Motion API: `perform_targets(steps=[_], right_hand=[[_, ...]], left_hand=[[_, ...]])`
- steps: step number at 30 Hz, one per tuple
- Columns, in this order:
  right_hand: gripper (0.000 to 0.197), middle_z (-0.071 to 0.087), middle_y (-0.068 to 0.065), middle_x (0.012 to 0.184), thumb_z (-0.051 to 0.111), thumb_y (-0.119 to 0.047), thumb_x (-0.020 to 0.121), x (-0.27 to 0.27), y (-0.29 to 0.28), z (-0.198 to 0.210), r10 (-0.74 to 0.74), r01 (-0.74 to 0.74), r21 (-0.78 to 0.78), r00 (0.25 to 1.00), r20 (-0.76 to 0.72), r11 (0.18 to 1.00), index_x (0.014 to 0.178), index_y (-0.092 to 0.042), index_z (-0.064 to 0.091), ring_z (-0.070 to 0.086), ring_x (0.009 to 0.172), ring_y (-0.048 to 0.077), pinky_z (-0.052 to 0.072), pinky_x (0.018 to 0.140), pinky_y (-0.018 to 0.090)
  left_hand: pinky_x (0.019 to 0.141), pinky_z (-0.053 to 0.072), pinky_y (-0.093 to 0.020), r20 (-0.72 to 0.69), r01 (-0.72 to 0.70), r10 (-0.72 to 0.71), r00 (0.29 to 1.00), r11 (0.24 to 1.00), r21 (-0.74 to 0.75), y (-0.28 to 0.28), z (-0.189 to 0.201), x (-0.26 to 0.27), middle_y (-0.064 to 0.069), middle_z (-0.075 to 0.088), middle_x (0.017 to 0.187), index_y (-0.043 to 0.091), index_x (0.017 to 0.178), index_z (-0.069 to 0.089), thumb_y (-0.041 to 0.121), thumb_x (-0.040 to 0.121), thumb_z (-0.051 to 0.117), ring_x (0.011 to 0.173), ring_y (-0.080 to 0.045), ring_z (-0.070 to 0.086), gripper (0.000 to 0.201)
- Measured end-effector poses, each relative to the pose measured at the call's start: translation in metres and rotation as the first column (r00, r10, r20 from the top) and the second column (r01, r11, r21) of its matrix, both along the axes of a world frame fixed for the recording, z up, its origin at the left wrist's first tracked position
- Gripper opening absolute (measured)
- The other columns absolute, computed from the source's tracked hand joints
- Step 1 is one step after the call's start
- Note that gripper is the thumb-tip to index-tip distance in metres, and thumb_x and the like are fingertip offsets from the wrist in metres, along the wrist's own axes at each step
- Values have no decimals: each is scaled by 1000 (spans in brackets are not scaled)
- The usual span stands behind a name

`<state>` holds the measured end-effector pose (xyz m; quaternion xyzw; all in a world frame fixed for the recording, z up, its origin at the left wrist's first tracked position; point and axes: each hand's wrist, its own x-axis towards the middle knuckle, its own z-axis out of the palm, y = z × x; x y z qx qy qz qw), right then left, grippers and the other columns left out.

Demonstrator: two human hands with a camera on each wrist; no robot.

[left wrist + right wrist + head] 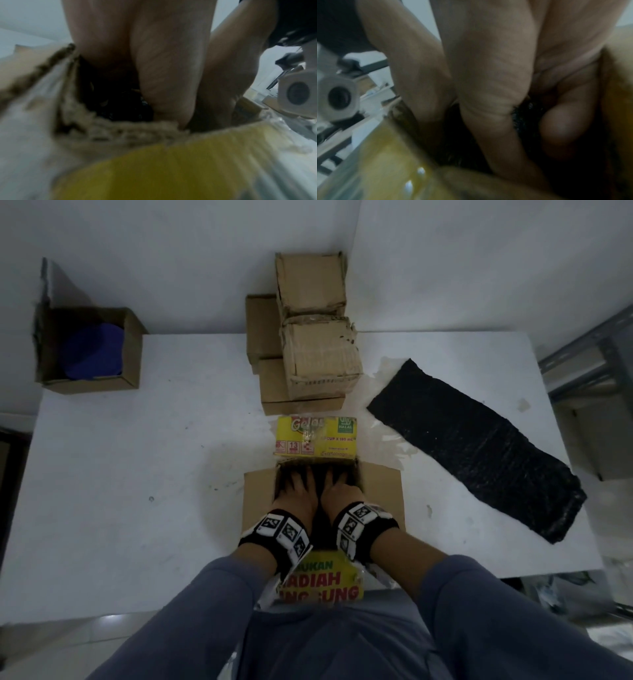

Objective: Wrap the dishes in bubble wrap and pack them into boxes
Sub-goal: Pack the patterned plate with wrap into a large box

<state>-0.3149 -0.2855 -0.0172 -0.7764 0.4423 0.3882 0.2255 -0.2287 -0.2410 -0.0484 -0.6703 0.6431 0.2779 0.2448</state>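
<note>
Pressing into the open box (383, 494) — both hands (299, 493), fingers spread on black wrap (123, 105), gripping nothing.

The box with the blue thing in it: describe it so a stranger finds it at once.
Start at the white table and go to its far left corner. An open brown box stands there alone, something blue inside; the other boxes are stacked mid-table or printed yellow.

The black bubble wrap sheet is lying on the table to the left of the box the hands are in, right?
Not quite. The head view shows the black bubble wrap sheet lying on the table to the right of the box that both hands reach into, not the left.
</note>
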Motion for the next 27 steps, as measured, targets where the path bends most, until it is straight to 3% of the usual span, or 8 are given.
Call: perform_targets(steps=[3, 6, 12, 16, 19, 22, 24, 27], right_hand=[[58, 0, 28, 158, 21, -12, 107, 0, -1, -3, -75, 74, 36, 997, 28, 997, 152, -3, -15, 32, 140, 41, 41, 101, 48], [60, 7, 35, 155, 23, -11, 105, -4, 8, -15, -84, 87, -46, 995, 46, 995, 152, 0, -12, 52, 124, 39, 48, 86, 43], [65, 4, 32, 156, 25, 0, 102, -7, 13, -16, 55, -44, -134, 995, 85, 990, 154, -9, -13, 39, 133, 46, 52, 83, 45], [55, 24, 34, 148, 26, -5, 104, -7, 16, -1, 11, 9, -169, 993, 118, 986, 152, 2, 0, 54, 120, 41, 51, 87, 45], [47, 49, 23, 131, 40, -8, 100, -12, 16, 15, 69, -2, -248, 963, 261, 969, 144, 1, 26, 59, 110, 37, 51, 82, 42], [25, 64, 5, 104, 54, -25, 89, -39, 9, 33, 83, 105, -394, 898, 432, 913, 113, -18, 53, 64, 93, 29, 48, 69, 34], [25, 60, 2, 101, 55, -34, 85, -64, 6, 35, -45, 330, -443, 840, 541, 834, 107, -22, 56, 61, 90, 26, 50, 71, 36], [51, 50, 8, 117, 69, -40, 77, -101, 13, 19, -331, 640, -376, 712, 620, 670, 119, -18, 52, 54, 101, 30, 50, 81, 44]], left_hand=[[114, 27, -48, -28, -37, 38, 999, 999, 39, 1, 1, -2, -32, -1, 156, -3, 151, -18, 34, 98, 53, 144, -46, 17, 97], [114, 29, -47, -45, -98, 97, 994, 995, -22, 7, -7, -5, -31, 0, 157, -2, 151, -18, 35, 100, 49, 144, -44, 19, 92], [112, 33, -45, -24, -106, 105, 994, 992, -70, 10, -7, -9, -33, 2, 156, -3, 151, -16, 26, 102, 44, 144, -44, 21, 83], [114, 32, -41, -15, -107, 106, 994, 986, -131, 14, 4, -7, -33, 14, 155, -5, 153, -7, 19, 100, 45, 143, -42, 24, 77], [110, 39, -39, -228, -120, 53, 972, 950, -290, 18, 18, 10, -22, 34, 149, 3, 153, 20, 13, 91, 57, 135, -36, 39, 72], [87, 49, -29, -498, -317, 25, 867, 798, -512, 27, 41, 43, -4, 60, 117, 18, 122, 62, 14, 83, 66, 104, -22, 60, 39], [81, 44, -23, -576, -532, 159, 802, 629, -568, 41, 46, 65, -4, 55, 112, 19, 114, 65, 17, 83, 69, 94, -18, 57, 31], [88, 46, -29, -669, -847, 551, 499, 475, -241, 60, 32, 89, -12, 48, 125, 15, 134, 47, 29, 84, 75, 105, -22, 53, 59]])
